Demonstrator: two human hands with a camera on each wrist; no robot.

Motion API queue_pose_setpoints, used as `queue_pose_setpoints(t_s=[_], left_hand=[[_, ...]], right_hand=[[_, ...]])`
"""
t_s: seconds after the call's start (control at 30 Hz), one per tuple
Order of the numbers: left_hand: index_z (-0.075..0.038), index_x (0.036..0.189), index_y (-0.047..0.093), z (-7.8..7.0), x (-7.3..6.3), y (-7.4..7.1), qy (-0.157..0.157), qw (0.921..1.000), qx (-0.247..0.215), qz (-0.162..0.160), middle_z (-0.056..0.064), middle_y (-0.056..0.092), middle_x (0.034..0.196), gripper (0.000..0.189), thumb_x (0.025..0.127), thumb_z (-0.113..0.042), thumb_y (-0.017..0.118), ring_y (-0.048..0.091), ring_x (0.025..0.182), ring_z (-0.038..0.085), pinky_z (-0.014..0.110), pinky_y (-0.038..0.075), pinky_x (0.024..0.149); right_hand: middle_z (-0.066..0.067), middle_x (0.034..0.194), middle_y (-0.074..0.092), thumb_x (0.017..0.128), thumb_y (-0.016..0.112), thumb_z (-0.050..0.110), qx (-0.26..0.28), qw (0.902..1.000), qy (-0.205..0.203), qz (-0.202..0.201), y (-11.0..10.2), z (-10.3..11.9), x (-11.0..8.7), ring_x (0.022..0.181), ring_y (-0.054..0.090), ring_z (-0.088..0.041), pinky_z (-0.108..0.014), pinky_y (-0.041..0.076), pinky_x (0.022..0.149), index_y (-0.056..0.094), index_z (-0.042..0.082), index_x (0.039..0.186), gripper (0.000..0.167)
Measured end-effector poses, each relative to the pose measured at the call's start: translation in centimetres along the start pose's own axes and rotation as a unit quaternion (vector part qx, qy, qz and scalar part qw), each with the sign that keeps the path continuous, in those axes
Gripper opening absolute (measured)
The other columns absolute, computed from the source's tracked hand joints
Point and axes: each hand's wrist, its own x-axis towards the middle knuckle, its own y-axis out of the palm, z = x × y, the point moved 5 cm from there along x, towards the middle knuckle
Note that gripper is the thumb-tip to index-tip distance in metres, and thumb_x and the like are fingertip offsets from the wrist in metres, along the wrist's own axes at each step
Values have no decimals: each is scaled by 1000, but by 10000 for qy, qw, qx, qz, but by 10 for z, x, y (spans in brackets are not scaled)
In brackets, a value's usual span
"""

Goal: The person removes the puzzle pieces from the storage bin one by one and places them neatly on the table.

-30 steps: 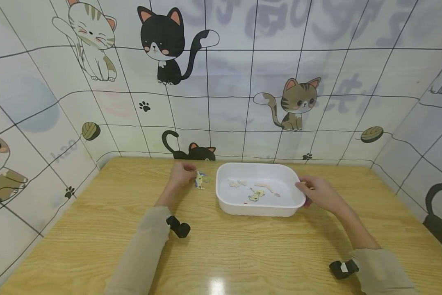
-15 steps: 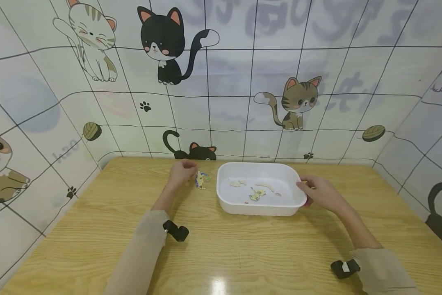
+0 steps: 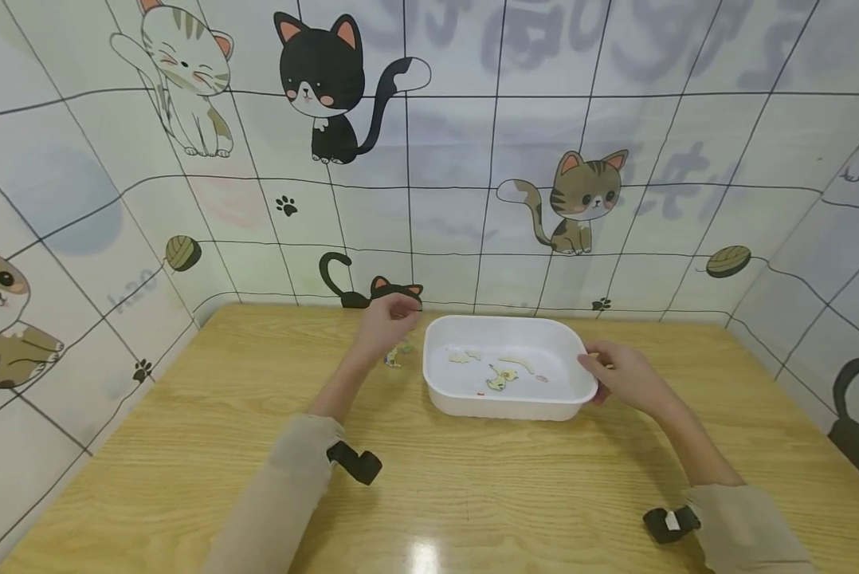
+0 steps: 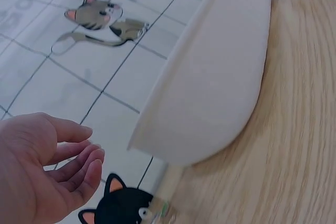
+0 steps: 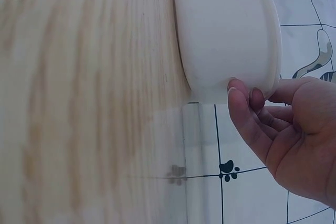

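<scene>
My right hand (image 3: 626, 379) pinches the right end of a white plastic tray (image 3: 508, 408), thumb at the rim and fingers against the outer wall, as the right wrist view also shows. Inside the tray lie several small flat cut-out pieces: a yellow figure-like piece (image 3: 501, 378), a curved beige strip (image 3: 518, 363) and pale scraps (image 3: 461, 356). My left hand (image 3: 386, 327) is raised just left of the tray, fingers loosely bent; I see nothing held in it in the left wrist view. Below it, partly hidden, a small blue, yellow and green cut-out (image 3: 392, 358) lies on the table.
The wooden table (image 3: 429, 478) ends at a white, grid-lined backdrop (image 3: 451, 223) printed with cartoon cats, which also rises on both sides. Black wrist cameras sit at the left cuff (image 3: 355, 462) and right cuff (image 3: 671, 524).
My left hand has lifted from beside the colourful cut-out and moved right towards the tray, now partly covering that cut-out. My right hand and the tray stay put.
</scene>
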Motion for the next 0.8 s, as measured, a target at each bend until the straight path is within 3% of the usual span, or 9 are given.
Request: queue_pose_setpoints(t_s=[0.37,0.67,0.8], left_hand=[[-2,116,69,-33,-12,41,274,9955,131,902,9,69,103,24,95,-15,68,67,95,24,34,55,82],[-1,117,68,-36,-11,77,480,9804,551,1827,5,68,102,26,95,-16,71,65,95,20,27,53,79],[0,116,68,-33,-9,92,424,9735,654,2148,6,68,99,27,93,-14,73,65,92,17,25,51,75]], right_hand=[[-21,89,67,106,52,11,-17,10000,31,-27,0,0,0,62,67,-24,-39,59,58,49,-16,134,39],[-19,88,67,106,52,13,28,10000,26,3,0,-2,1,62,67,-24,-39,59,58,49,-16,134,40],[-19,88,67,106,52,13,60,10000,7,2,0,-2,1,62,67,-24,-39,59,58,49,-16,134,40]])
